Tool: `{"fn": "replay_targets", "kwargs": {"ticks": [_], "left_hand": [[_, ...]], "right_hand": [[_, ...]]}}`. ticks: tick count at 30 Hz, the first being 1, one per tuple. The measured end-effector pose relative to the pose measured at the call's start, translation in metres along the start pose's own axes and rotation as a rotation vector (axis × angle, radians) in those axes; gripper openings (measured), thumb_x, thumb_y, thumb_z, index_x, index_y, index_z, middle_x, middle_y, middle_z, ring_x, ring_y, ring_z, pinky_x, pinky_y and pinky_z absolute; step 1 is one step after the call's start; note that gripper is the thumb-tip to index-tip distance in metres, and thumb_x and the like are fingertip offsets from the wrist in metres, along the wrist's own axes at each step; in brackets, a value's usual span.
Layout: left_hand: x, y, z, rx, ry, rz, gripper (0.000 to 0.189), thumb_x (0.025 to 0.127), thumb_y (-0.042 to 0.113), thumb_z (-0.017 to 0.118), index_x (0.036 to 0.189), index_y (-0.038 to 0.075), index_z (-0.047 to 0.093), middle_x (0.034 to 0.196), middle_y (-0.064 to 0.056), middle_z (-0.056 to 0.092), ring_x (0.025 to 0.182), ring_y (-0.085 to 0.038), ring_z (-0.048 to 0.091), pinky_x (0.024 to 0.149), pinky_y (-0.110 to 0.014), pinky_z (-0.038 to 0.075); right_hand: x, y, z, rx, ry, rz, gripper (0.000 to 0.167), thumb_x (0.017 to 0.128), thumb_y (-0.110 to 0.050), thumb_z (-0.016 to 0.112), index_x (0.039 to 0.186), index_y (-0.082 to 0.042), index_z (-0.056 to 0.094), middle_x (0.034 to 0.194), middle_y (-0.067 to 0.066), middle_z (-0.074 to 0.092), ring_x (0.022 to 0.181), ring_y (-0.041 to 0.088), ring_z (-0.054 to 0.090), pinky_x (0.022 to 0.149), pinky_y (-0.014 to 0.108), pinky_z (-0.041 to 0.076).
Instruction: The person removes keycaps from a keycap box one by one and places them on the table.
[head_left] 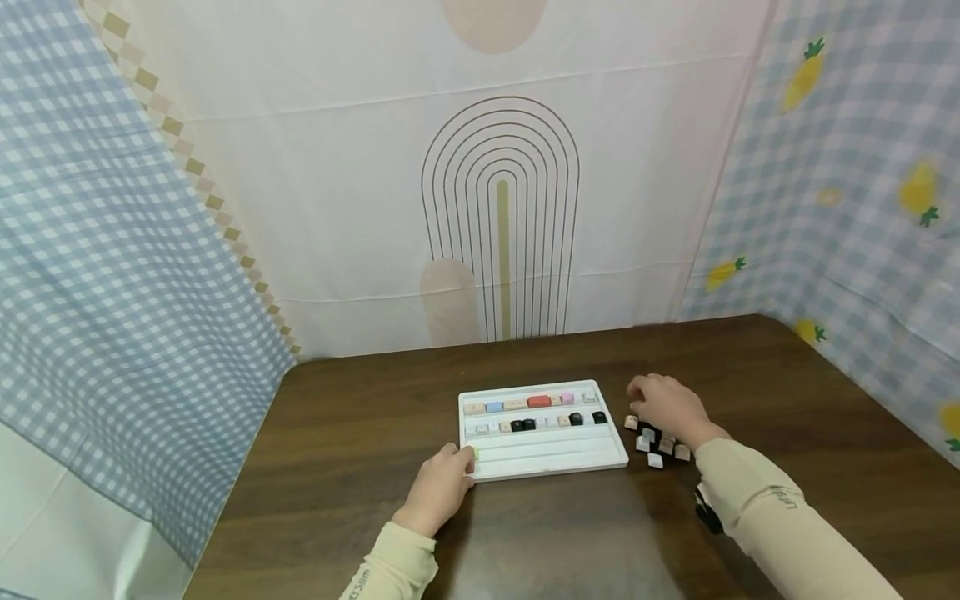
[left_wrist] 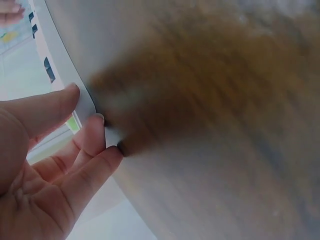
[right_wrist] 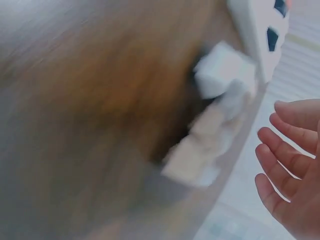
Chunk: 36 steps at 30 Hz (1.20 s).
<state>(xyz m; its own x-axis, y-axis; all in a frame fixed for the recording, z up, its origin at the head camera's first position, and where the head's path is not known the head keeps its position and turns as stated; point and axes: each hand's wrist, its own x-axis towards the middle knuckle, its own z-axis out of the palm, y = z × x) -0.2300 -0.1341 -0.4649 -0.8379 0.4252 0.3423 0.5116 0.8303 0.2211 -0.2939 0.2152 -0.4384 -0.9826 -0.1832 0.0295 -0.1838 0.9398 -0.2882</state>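
Brown tabletop (head_left: 337, 467) carries a white tray (head_left: 555, 451), long axis running left-right.

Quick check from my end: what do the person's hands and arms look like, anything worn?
Both the left hand and right hand are gloveless. The left sleeve and right sleeve are pale cream with dark lettering. Something black shows beneath the right cuff.
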Motion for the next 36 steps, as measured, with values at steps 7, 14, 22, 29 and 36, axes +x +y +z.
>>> {"fn": "replay_targets", "kwargs": {"ticks": [7, 14, 22, 29, 36], "left_hand": [[-0.003, 0.000, -0.001, 0.022, 0.015, 0.009, 0.027, 0.069, 0.006, 0.077, 0.072, 0.011, 0.050, 0.065, -0.002, 0.046, 0.055, -0.018, 0.051, 0.049, -0.027, 0.040], [-0.003, -0.001, 0.001, 0.032, 0.045, 0.021, 0.029, 0.068, 0.006, 0.077, 0.071, 0.011, 0.048, 0.065, -0.002, 0.046, 0.054, -0.019, 0.052, 0.048, -0.026, 0.039], [-0.002, 0.003, 0.006, 0.048, 0.070, 0.030, 0.026, 0.069, 0.008, 0.077, 0.073, 0.012, 0.052, 0.068, -0.003, 0.049, 0.055, -0.021, 0.054, 0.048, -0.028, 0.041], [-0.002, 0.005, 0.005, 0.061, 0.062, 0.008, 0.025, 0.070, 0.009, 0.076, 0.077, 0.012, 0.052, 0.071, -0.005, 0.051, 0.059, -0.024, 0.057, 0.050, -0.032, 0.045], [-0.002, 0.003, 0.004, 0.068, 0.058, -0.006, 0.024, 0.070, 0.008, 0.076, 0.078, 0.012, 0.053, 0.071, -0.006, 0.051, 0.058, -0.025, 0.057, 0.050, -0.032, 0.044]], "right_hand": [[0.014, -0.064, 0.011, 0.026, 0.094, -0.149, 0.019, 0.084, -0.015, 0.063, 0.102, -0.008, 0.066, 0.103, 0.009, 0.064, 0.095, 0.027, 0.058, 0.076, 0.044, 0.049], [0.028, -0.138, 0.040, 0.106, 0.034, -0.312, 0.022, 0.083, -0.013, 0.065, 0.104, -0.009, 0.064, 0.092, 0.002, 0.065, 0.085, 0.017, 0.060, 0.076, 0.035, 0.048], [0.032, -0.184, 0.067, 0.056, -0.047, -0.483, 0.017, 0.079, -0.009, 0.065, 0.097, -0.011, 0.064, 0.091, 0.002, 0.064, 0.082, 0.016, 0.060, 0.071, 0.031, 0.048], [0.029, -0.191, 0.081, -0.020, -0.020, -0.507, 0.013, 0.078, -0.013, 0.067, 0.090, -0.014, 0.062, 0.086, -0.001, 0.061, 0.079, 0.015, 0.058, 0.065, 0.028, 0.047], [0.031, -0.193, 0.083, -0.028, 0.019, -0.521, 0.008, 0.079, -0.014, 0.066, 0.083, -0.015, 0.059, 0.080, -0.003, 0.059, 0.074, 0.014, 0.057, 0.062, 0.028, 0.046]]}}
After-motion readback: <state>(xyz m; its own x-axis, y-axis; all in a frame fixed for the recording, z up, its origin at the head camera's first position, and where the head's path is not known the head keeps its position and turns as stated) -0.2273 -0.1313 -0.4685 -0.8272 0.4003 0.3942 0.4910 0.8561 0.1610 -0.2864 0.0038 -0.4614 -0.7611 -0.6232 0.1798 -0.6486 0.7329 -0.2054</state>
